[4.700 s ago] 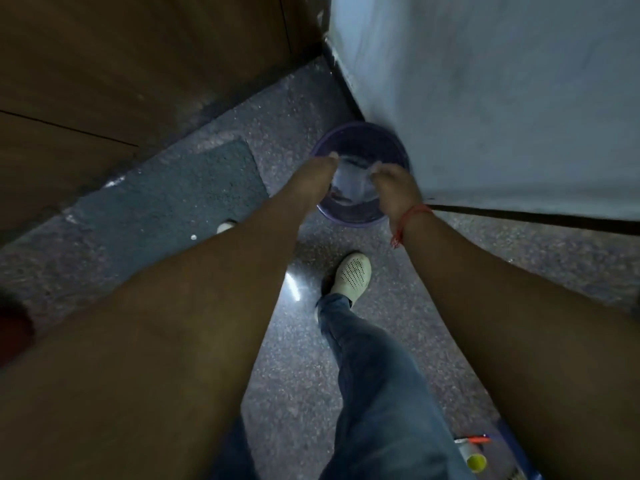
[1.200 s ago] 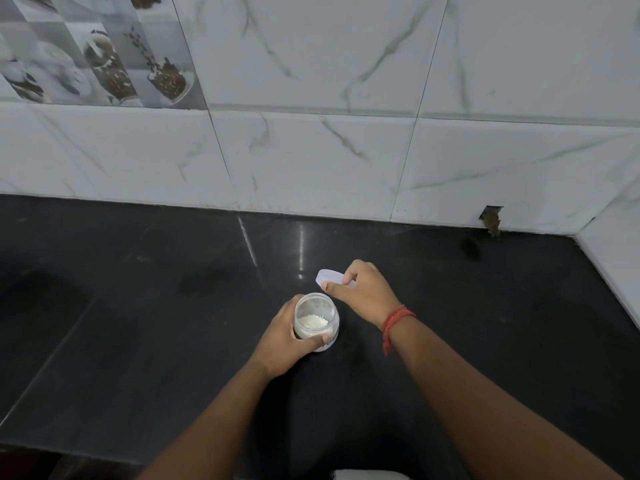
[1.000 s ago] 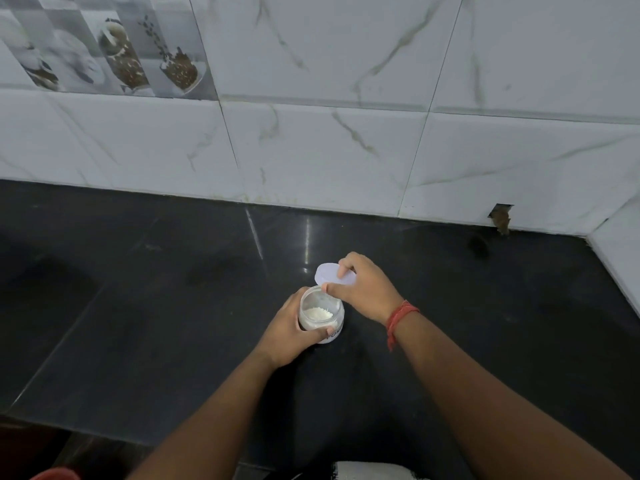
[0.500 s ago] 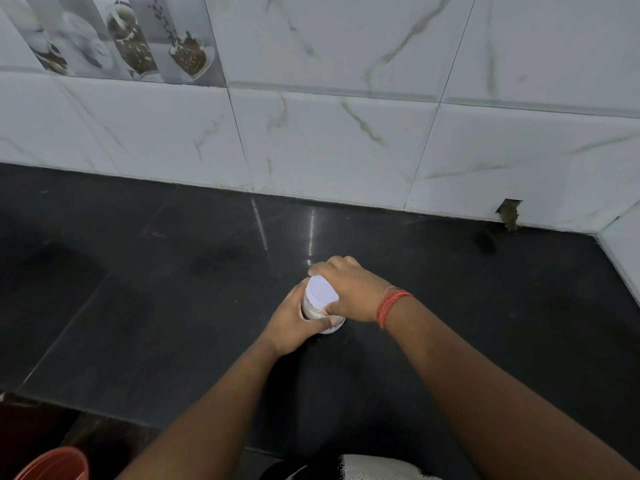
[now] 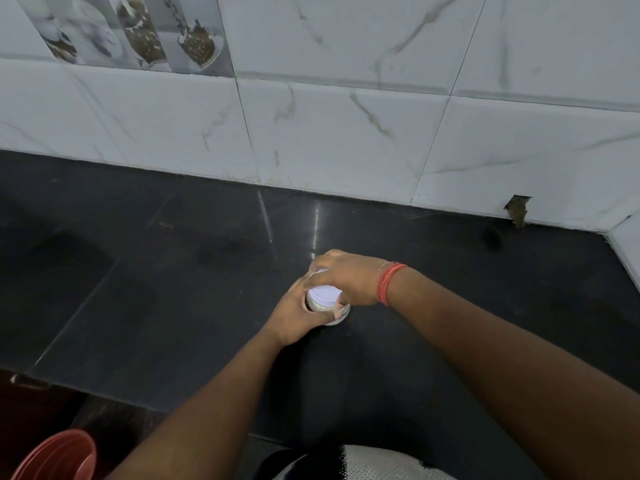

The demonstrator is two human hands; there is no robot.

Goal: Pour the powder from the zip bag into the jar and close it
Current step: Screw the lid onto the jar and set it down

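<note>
A small clear jar with white powder stands on the black countertop near its middle. A white lid sits on top of the jar. My left hand wraps around the jar's body from the left. My right hand, with a red thread on the wrist, grips the lid from above and behind. The zip bag is not in view.
White marble-look tiles form the wall behind the counter, with a chipped hole at the right. The counter's front edge runs along the bottom left. A reddish-brown bucket stands below it on the floor.
The bag went into the purple bin on the floor. At the counter, my right hand brought the lid down onto the open jar and now grips it there. My left hand kept holding the jar.
</note>
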